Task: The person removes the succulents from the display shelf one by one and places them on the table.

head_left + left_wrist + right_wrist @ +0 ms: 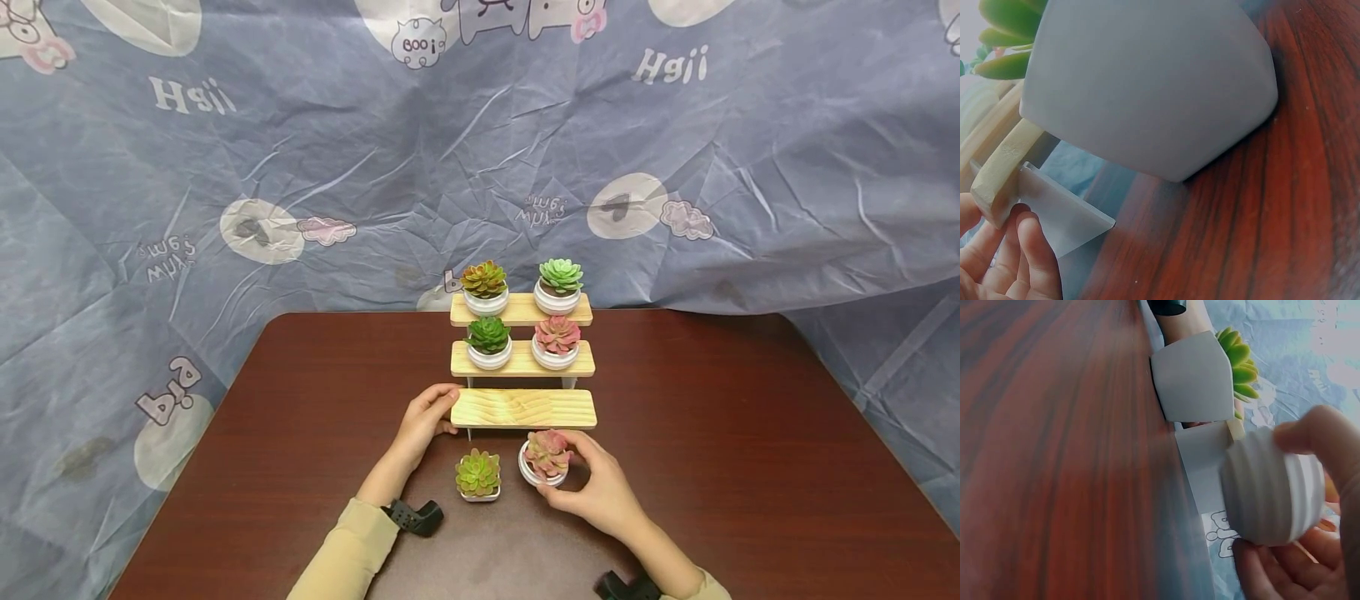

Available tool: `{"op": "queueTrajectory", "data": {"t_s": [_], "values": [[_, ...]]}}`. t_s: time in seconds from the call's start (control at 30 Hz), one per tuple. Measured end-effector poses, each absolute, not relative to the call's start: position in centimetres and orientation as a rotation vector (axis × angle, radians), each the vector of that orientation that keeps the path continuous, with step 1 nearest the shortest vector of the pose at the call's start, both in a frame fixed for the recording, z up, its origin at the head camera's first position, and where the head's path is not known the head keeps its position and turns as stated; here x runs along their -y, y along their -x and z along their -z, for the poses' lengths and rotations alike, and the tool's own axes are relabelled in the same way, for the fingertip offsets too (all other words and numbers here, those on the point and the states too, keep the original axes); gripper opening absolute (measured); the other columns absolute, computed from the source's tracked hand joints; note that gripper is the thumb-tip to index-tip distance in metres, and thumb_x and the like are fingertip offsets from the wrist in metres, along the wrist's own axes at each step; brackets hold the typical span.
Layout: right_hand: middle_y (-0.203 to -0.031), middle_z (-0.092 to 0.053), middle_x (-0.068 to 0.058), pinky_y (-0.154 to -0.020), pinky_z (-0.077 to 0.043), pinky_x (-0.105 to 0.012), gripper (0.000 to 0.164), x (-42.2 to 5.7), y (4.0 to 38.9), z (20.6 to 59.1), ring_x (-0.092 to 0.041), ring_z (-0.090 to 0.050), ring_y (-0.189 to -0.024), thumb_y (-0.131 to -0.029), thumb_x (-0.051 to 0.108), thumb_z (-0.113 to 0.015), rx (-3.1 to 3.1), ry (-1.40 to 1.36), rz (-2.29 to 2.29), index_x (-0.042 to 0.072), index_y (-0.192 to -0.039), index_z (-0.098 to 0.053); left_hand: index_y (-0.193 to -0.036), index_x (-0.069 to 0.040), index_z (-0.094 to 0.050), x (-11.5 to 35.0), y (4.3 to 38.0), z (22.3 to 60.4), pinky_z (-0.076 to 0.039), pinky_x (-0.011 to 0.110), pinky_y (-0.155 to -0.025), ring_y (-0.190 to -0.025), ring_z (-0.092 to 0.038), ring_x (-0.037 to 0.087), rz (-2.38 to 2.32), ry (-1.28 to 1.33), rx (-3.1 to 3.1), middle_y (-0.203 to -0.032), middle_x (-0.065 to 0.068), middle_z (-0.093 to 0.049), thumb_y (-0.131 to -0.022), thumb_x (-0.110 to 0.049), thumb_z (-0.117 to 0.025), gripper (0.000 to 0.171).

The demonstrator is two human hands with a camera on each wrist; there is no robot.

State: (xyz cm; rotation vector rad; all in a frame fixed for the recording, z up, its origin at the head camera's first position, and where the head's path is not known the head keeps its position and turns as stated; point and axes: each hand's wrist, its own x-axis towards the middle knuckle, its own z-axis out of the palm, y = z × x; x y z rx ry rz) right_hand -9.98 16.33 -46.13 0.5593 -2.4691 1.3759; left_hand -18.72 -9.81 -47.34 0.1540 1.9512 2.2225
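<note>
Right hand curled round white ribbed pot of pink succulent, near side of lowest board. Left hand pinches that board's left end. Green succulent in squarish pot, on surface between hands.

L hand bare; just behind its grip, a blk wrist unit: narrow band w/ small dots or holes (can't tell which), plus chunky bent block on the side facing the other arm. Further back from that grip, plain lt. yellow-beige sleeve w/ soft creases, cuff ending approx. at the band. R hand bare too; behind its grip, 2nd blk unit, partly cropped, then a bit of R sleeve, same pale col.
</note>
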Motion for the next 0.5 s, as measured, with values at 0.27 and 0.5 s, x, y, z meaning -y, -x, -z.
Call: {"op": "queueTrajectory", "data": {"t_s": [0.27,0.5], "values": [[-0.108,-0.058,0.004,-0.082,-0.052,-0.026,0.061,-17.4,10.6,48.3,-0.009,-0.059,-0.095,-0.064,0.015,-0.085,2.659,-0.575,-1.393,0.013,-0.116,-0.054,-0.119,0.007,-0.055,9.9,18.7,47.5,-0.051,0.025,-0.058,-0.070,-0.056,0.012,-2.227,-0.156,-1.947,-0.093,0.003,-0.059,-0.098,-0.013,-0.051,0.029],[-0.106,-0.057,0.005,-0.081,-0.052,-0.027,0.061,-17.6,10.6,48.4,-0.009,-0.057,-0.096,-0.062,0.016,-0.085,2.678,-0.627,-1.353,0.011,-0.114,-0.054,-0.119,0.007,-0.055,9.8,18.7,47.4,-0.052,0.025,-0.058,-0.069,-0.056,0.012,-2.222,-0.166,-1.955,-0.093,0.003,-0.058,-0.098,-0.013,-0.051,0.029]]}}
